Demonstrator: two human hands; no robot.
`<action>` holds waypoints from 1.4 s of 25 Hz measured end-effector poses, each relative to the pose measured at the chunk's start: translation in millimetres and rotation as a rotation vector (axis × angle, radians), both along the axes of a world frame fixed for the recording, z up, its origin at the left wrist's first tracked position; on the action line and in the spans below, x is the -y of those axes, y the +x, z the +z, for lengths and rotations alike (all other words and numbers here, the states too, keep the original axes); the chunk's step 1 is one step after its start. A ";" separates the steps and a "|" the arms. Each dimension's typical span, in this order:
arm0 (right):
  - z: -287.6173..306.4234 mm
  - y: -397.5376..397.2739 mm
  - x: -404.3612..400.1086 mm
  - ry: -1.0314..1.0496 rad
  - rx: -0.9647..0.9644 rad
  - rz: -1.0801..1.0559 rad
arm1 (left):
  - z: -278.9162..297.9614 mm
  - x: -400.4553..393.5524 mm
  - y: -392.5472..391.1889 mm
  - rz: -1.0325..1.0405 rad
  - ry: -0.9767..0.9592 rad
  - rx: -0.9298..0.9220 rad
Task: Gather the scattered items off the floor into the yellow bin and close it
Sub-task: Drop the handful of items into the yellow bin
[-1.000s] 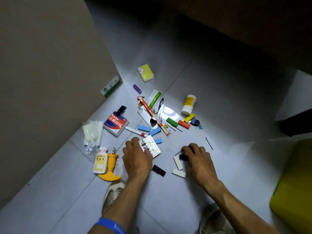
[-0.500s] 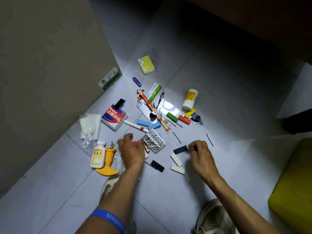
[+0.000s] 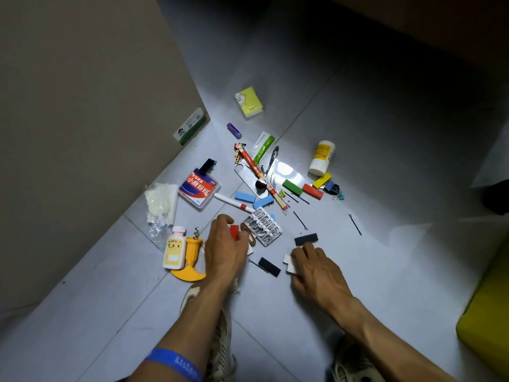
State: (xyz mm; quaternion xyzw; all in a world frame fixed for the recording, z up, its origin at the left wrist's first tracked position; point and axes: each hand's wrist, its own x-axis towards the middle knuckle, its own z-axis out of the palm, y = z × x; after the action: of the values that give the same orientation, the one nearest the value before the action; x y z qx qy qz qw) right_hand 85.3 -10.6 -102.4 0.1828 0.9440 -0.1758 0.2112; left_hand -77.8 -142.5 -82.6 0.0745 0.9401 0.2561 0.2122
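Down on the floor (image 3: 385,161) between our feet, our left grip (image 3: 224,245) pinches a red block (image 3: 234,232), and our right grip (image 3: 316,267) curls over two white blocks (image 3: 289,264). Half a second ago the right grip was pinching a dark block (image 3: 306,239); now that block lies on the floor just beyond its fingertips, let go, and the grip has dropped back onto the white ones. We read that as raking small pieces into a handful before any trip to the bin. Between the grips lies a second dark block (image 3: 269,267), and just beyond the left grip a blister pack (image 3: 264,226). Farther out the scatter is untouched: blue blocks (image 3: 254,199), a pen (image 3: 234,202), a white bottle (image 3: 321,158). The yellow bin (image 3: 487,312) sits well off to the right of the right grip, and nothing has gone in it that we can see.
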 end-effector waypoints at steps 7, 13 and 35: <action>7.1 0.0 -0.4 -0.191 -0.201 -0.336 | -10.3 -1.8 20.2 0.086 -0.152 0.110; 3.6 -15.5 -29.5 -0.084 -0.082 -0.186 | -17.2 -7.6 16.0 0.099 -0.112 0.123; 15.7 -71.9 -71.1 -0.742 -0.373 -0.920 | -13.7 -7.9 44.5 -0.308 -0.017 0.183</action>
State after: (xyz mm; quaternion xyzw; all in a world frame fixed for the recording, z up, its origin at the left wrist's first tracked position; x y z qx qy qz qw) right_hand 13.5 60.5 -86.8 0.4515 0.6656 -0.5942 -0.0053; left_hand -33.4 -134.6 -96.3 0.1922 0.8965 0.2183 0.3341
